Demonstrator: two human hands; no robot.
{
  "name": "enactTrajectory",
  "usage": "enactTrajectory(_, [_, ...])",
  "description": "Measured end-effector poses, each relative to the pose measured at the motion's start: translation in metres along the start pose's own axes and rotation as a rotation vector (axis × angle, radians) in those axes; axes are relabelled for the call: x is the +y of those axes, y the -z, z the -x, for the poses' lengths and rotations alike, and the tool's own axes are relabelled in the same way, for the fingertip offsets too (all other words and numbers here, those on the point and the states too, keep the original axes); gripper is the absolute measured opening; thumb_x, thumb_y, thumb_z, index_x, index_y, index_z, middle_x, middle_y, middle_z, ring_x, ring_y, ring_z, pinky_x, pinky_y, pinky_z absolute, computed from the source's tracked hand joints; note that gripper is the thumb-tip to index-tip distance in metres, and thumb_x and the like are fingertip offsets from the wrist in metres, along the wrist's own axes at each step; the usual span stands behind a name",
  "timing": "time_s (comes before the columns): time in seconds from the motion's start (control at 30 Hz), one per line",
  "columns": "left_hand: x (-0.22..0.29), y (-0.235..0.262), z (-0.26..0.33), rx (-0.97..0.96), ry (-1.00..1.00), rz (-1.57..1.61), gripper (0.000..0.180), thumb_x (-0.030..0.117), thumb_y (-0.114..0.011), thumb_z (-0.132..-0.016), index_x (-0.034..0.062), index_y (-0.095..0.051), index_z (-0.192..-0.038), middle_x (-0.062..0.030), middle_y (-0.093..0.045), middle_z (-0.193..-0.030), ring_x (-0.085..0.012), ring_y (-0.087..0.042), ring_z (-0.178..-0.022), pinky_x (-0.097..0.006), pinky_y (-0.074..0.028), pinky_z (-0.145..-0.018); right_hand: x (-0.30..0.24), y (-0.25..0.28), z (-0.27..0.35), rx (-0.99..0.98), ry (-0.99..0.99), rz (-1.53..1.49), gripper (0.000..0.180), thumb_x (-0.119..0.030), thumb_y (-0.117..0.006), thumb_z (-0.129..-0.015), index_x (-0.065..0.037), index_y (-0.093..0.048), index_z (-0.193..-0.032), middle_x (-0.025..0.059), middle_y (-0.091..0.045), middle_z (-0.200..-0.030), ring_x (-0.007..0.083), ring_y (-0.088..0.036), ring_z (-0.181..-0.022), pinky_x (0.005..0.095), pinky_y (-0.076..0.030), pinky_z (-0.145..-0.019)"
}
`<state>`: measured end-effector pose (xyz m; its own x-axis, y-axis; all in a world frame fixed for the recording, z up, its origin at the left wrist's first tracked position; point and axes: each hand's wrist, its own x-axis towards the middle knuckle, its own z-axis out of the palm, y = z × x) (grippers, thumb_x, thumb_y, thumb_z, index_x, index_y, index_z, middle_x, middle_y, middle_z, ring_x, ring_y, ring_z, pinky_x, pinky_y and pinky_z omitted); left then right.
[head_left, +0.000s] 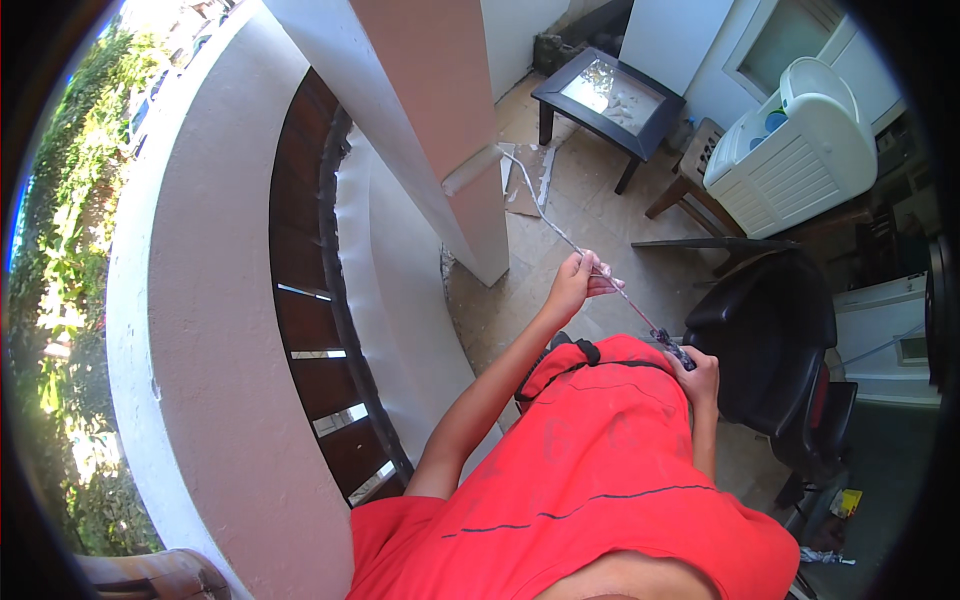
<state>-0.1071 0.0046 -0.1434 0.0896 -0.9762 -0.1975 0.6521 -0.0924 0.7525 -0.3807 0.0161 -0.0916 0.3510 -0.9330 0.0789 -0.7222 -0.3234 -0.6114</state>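
Observation:
A long-handled paint roller [547,217] stretches from my body up to the pillar [425,90]. Its pale, cylindrical roller head [471,171] lies against the pillar's pinkish face. My left hand [584,283] is closed round the thin, whitish rod partway along, with pale smears on the fingers. Close to my red shirt [610,440], my right hand [699,377] grips the dark, stained handle end. Part of that grip is hidden by the fingers.
A curved pinkish wall [210,300] with dark slats [305,330] runs along my left. Ahead stands a low glass-topped table [610,95]. On the right are a white basket [790,150] on a wooden stool [695,170] and a black chair [765,340]. Cardboard [530,185] lies by the pillar's base.

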Motion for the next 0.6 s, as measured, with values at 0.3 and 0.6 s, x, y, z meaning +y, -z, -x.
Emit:
enactTrajectory(0.3, [0.036,-0.015,-0.01,-0.213,-0.147,-0.117,0.027,0.03,-0.034,-0.098,0.0054,-0.039,-0.089,-0.0113,-0.055,-0.085,-0.0305,-0.065,-0.085,-0.031,-0.053,-0.069,-0.012,0.004,-0.008,0.041,0.046,-0.05,0.019,-0.016,-0.073,-0.073,-0.001,-0.066,-0.079,0.0112,-0.056,-0.056,0.0133,-0.055,-0.046,0.0261,-0.041,-0.047])
enactTrajectory(0.6, [0.116,-0.065,-0.019,-0.322,-0.404,-0.143,0.021,0.023,-0.034,-0.098,0.0027,-0.041,-0.095,-0.0097,-0.055,-0.078,-0.0254,-0.064,-0.074,-0.035,-0.053,-0.069,-0.036,0.01,-0.038,0.166,0.175,-0.153,0.018,-0.014,-0.072,-0.075,0.001,-0.063,-0.082,0.0032,-0.047,-0.052,0.0065,-0.041,-0.046,0.0239,-0.034,-0.044])
